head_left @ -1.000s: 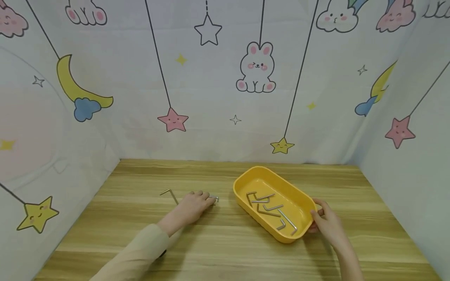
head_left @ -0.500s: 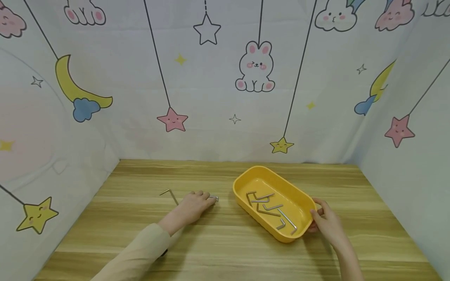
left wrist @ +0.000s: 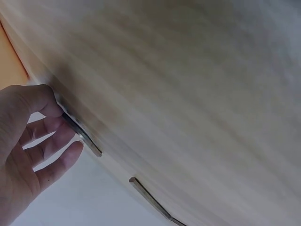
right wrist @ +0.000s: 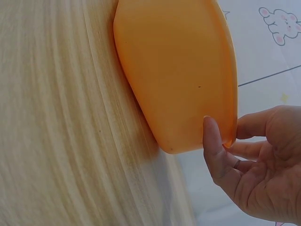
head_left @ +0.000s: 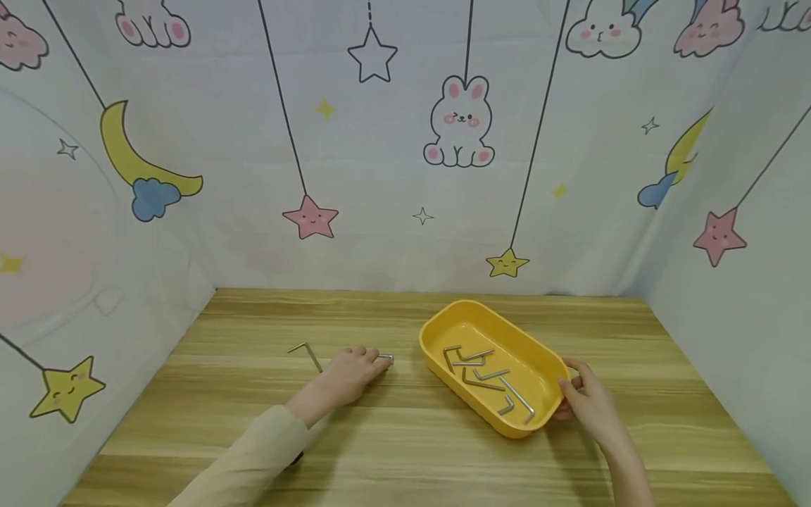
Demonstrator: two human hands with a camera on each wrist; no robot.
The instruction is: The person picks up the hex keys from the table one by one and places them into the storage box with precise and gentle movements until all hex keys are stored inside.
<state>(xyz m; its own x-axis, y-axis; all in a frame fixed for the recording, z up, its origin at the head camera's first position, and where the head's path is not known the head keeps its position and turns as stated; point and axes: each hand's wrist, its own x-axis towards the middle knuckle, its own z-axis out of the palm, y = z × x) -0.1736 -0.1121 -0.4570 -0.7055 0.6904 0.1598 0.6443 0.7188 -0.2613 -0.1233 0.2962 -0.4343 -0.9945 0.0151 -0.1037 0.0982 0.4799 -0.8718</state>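
My left hand [head_left: 345,374] is low over the table, left of the tray. In the left wrist view its thumb and a finger pinch a metal hex key [left wrist: 84,136]; the other fingers are loosely bent. The bent end of that hex key [head_left: 389,359] shows past the fingertips in the head view. Just left of the hand lies another, brass-toned hex key [head_left: 313,357], partly hidden by it. My right hand [head_left: 592,408] grips the near right end of a yellow tray [head_left: 469,327], thumb on one side of the wall, fingers on the other. Several hex keys [head_left: 484,380] lie inside.
The wood-grain table [head_left: 393,458] is closed in at the back and sides by white cloth [head_left: 380,155] printed with stars, moons and rabbits. A small dark thing [head_left: 296,458] shows at the underside of the left sleeve.
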